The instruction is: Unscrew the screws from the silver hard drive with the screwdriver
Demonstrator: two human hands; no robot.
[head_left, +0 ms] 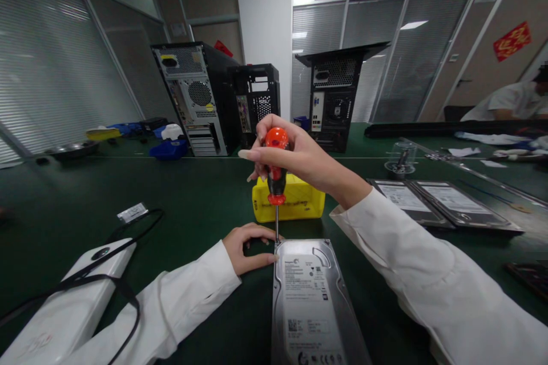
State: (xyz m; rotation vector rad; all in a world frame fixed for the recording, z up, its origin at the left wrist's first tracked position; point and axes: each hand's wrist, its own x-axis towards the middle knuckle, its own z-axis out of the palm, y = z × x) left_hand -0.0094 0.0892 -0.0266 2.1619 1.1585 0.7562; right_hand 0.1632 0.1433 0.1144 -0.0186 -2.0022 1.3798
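A silver hard drive (pixel 310 308) with a white label lies flat on the green table in front of me. My right hand (pixel 282 151) is wrapped around the red and black handle of a screwdriver (pixel 277 182). The shaft points straight down, and its tip meets the far left corner of the drive. My left hand (pixel 250 248) rests on the table at that same corner, thumb against the drive's left edge and fingers by the screwdriver tip. Its fingertips are partly hidden there, as is any screw. Just behind the drive sits a yellow plastic bin (pixel 302 205).
Several computer cases, including one (pixel 214 100) with its back panel showing, stand at the rear. More hard drives (pixel 456 202) lie right, near a clear container (pixel 401 158). A white device (pixel 72 302) and black cable (pixel 85 279) occupy the left. A person (pixel 509 100) sits far right.
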